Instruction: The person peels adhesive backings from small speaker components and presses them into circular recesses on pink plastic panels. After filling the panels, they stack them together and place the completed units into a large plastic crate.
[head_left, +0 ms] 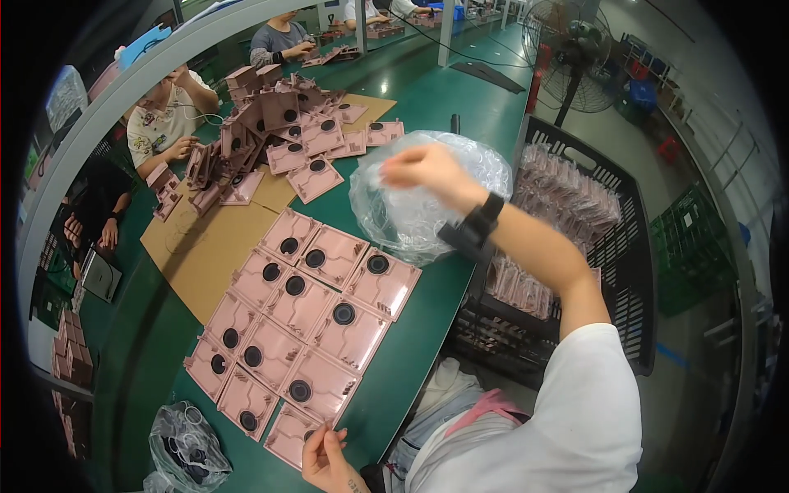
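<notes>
Pink plastic panels (299, 305), each with a black round piece (295, 285), lie side by side in rows on the green table. My left hand (327, 462) is at the nearest panel (288, 435), fingertips pinched together by its black round piece; what they hold, if anything, is too small to name. My right hand (427, 174), a black band (477, 228) on its wrist, hovers over a large clear plastic bag (386, 209) of what look like transparent rings. Its fingers are curled and blurred, and I cannot make out what is in them.
A heap of similar pink parts (271, 123) rests on cardboard (185, 255). A bag of black round pieces (191, 452) lies at the near left. Right of the table, a black crate (633, 246) holds wrapped pink parts. Co-workers sit across, beyond a metal frame.
</notes>
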A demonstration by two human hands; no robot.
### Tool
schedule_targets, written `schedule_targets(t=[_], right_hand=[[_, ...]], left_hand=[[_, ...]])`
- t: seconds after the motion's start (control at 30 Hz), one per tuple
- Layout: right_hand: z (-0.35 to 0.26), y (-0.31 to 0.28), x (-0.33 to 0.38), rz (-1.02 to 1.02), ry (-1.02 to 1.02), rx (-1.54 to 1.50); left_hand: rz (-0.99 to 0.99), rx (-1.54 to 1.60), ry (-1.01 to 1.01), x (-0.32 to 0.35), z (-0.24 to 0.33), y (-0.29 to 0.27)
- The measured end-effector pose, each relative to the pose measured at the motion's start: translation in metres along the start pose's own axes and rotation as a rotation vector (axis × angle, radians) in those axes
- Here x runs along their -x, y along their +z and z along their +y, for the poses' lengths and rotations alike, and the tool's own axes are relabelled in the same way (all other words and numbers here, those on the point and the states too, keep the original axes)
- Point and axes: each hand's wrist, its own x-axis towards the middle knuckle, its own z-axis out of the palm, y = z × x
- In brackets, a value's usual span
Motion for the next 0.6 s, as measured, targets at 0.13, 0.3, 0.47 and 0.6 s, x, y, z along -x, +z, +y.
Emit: schedule_targets(t=[0.13, 0.3, 0.47, 0.6], right_hand=[[0.012, -0.076, -0.026, 0.347, -0.443, 1.089], [0.011, -0.08, -0.017, 0.467, -0.595, 1.335], [0.027, -0.053, 0.0, 0.357, -0.402, 1.681], [0.021, -0.032, 0.012, 0.162, -0.313, 1.656]], left_hand=[[-0.065, 0.06, -0.011, 0.0, -0.013, -0.008], [-0.082, 0.072, -0.023, 0.001, -0.014, -0.013], [-0.134, 0.022, 0.016, 0.002, -0.016, -0.019], [-0.125, 0.001, 0.036, 0.003, -0.019, -0.023]])
